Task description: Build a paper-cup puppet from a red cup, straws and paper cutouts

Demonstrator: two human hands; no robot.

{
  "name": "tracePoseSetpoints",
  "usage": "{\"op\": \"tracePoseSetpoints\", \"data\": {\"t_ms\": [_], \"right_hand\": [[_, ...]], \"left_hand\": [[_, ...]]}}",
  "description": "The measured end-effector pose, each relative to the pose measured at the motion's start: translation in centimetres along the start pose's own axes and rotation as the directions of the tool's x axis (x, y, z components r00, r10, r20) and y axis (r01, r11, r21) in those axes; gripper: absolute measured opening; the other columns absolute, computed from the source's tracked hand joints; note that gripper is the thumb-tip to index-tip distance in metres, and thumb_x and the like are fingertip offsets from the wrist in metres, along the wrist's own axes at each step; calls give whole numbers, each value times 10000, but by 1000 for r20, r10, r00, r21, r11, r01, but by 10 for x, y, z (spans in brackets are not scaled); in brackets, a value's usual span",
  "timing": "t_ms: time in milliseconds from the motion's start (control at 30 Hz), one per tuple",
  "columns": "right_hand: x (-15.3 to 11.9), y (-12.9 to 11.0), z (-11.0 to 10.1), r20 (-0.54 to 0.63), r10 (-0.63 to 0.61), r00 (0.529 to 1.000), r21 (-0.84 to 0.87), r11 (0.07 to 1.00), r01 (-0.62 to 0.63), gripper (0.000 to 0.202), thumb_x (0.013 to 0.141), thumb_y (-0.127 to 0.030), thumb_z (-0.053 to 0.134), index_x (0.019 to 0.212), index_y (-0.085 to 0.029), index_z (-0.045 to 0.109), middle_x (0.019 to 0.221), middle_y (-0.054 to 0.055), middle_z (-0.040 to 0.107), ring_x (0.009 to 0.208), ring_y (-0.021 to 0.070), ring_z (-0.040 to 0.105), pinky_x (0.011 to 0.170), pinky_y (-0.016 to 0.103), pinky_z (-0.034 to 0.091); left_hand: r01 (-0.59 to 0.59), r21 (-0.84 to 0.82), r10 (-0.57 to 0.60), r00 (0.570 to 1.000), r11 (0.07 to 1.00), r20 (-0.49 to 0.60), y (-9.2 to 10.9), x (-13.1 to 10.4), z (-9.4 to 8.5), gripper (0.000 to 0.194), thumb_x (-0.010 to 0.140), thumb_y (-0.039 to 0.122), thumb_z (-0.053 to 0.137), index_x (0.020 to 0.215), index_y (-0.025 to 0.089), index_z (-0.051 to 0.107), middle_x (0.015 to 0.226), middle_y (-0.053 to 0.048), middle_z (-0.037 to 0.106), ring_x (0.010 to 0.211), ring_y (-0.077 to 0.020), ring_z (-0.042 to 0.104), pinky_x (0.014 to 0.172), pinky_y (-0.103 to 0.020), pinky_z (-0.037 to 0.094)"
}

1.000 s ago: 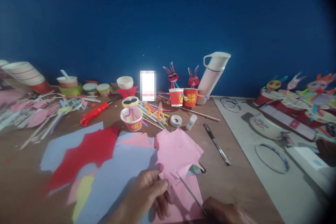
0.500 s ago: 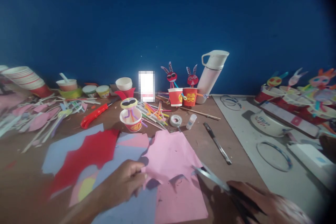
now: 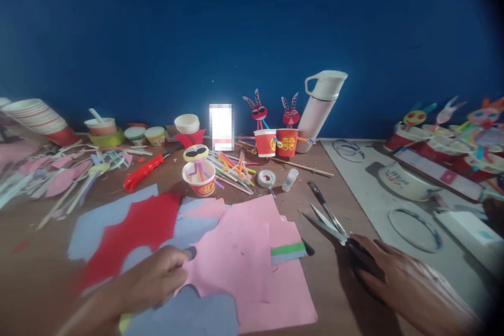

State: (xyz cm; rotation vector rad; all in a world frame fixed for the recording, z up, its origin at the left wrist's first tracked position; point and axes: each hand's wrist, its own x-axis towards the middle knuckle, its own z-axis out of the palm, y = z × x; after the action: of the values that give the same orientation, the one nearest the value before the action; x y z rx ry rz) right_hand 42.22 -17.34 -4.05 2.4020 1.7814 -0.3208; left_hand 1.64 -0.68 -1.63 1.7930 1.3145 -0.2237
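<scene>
My left hand point(image 3: 163, 275) pinches the left edge of a cut pink paper sheet point(image 3: 224, 244) between thumb and fingers. Beneath and beside that sheet lie more pink paper point(image 3: 291, 294), a blue-grey sheet point(image 3: 197, 310) and a red cut sheet point(image 3: 137, 231). A small green and grey strip point(image 3: 289, 251) shows at the pink sheet's right edge. In my right hand point(image 3: 397, 273) are black-handled scissors point(image 3: 334, 231), their blades parted and clear of the paper. The blade tips point toward a black pen point(image 3: 325, 205) on the table.
Behind the paper stand a paper-cup figure point(image 3: 199, 178), a tape roll point(image 3: 266, 178), a small clear bottle point(image 3: 290, 180) and loose straws. A red utility knife point(image 3: 144, 172) lies left. Two red cups with figures and a white thermos point(image 3: 317, 115) stand by the blue wall.
My left hand has drawn the pink sheet left and toward me. The scissors have come away from the paper to the right and point farther up; the green strip has come into view.
</scene>
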Motion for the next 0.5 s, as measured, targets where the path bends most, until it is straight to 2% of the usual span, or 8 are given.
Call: {"op": "tracePoseSetpoints", "data": {"t_ms": [100,200,300,433,500], "right_hand": [[2,-10,0,36,13,999,-24,1000,-12,423,844,-336,424,1246,-224,493,1004,106,660,788,294,693,645,421,546],[3,-21,0,22,17,1000,-60,998,-16,466,863,-359,388,1299,-215,467,1013,116,656,810,312,691,659,446,546],[3,-24,2,1,26,1000,-63,998,-26,487,869,-402,387,1320,-235,464,1026,107,663,817,323,692,645,456,547],[6,-9,10,-100,-14,995,21,1000,16,462,849,-453,454,1256,-250,533,1014,109,690,827,329,695,632,433,543],[7,-1,12,-223,-45,974,122,990,74,396,819,-467,534,1154,-270,608,946,115,717,738,326,704,552,394,520]], "left_hand": [[-84,42,80,994,996,73,17,14,0,192,715,295,418,544,222,373,462,58,424,423,-126,431,413,-230,281],[-145,95,141,989,985,47,27,23,3,216,710,275,413,537,224,296,470,64,359,434,-113,352,426,-248,202],[-175,134,172,985,975,30,32,25,7,242,722,282,417,526,222,289,463,66,343,437,-110,319,446,-263,172],[-191,169,194,981,967,-2,39,21,13,280,771,272,397,508,217,317,437,60,373,421,-111,320,467,-277,153],[-205,185,216,976,961,-41,43,18,14,328,796,272,394,496,213,276,438,57,349,429,-112,294,481,-291,132]]}}
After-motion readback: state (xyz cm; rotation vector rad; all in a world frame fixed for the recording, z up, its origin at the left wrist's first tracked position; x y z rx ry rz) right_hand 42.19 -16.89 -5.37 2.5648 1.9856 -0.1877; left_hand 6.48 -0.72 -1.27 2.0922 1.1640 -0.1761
